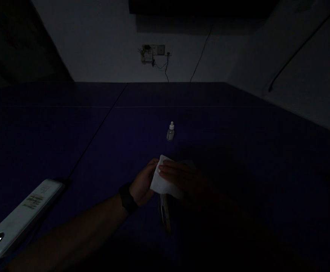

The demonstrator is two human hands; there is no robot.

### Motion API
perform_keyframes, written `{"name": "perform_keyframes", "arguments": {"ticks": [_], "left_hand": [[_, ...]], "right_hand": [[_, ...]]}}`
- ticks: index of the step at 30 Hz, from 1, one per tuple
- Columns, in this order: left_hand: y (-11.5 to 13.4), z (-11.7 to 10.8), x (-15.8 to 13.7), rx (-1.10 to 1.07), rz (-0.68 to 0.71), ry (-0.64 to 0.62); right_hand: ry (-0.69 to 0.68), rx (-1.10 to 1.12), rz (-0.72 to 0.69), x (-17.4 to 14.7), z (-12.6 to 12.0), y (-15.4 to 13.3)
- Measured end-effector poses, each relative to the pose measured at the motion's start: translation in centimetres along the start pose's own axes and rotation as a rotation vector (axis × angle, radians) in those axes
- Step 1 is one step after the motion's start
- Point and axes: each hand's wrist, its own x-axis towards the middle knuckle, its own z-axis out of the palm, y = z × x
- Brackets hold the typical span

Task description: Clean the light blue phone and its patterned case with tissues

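Observation:
In the dim head view, a white tissue (161,184) is spread between my two hands. My right hand (183,176) lies over its upper right side, fingers pressed together and holding it. My left hand (142,186), with a dark watch (127,198) on the wrist, curls in from the left along the tissue's edge; its fingers are partly hidden behind it. Below the tissue sticks out a dark, narrow object with shiny edges (164,213), whose kind I cannot make out. Beyond my hands a small clear dropper bottle (170,134) with a white top stands upright.
A long white device resembling a power strip (26,213) lies at the lower left on the dark blue surface (136,124). At the back, wall sockets (156,50) with cables hang on a pale wall, under a dark panel (204,7). Another cable (298,49) runs down the right wall.

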Motion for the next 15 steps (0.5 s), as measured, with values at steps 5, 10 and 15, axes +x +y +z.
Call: {"name": "perform_keyframes", "arguments": {"ticks": [5, 10, 15], "left_hand": [[0.1, 0.0, 0.0, -0.004, -0.003, -0.004], [0.3, 0.3, -0.4, -0.003, -0.028, -0.017], [0.1, 0.2, -0.3, -0.001, -0.003, 0.016]], "right_hand": [[0.035, 0.003, -0.011, 0.0, 0.4, 0.1], [-0.037, 0.066, -0.115, -0.6, -0.4, -0.5], [0.047, -0.036, 0.086, 0.1, 0.6, 0.0]]}}
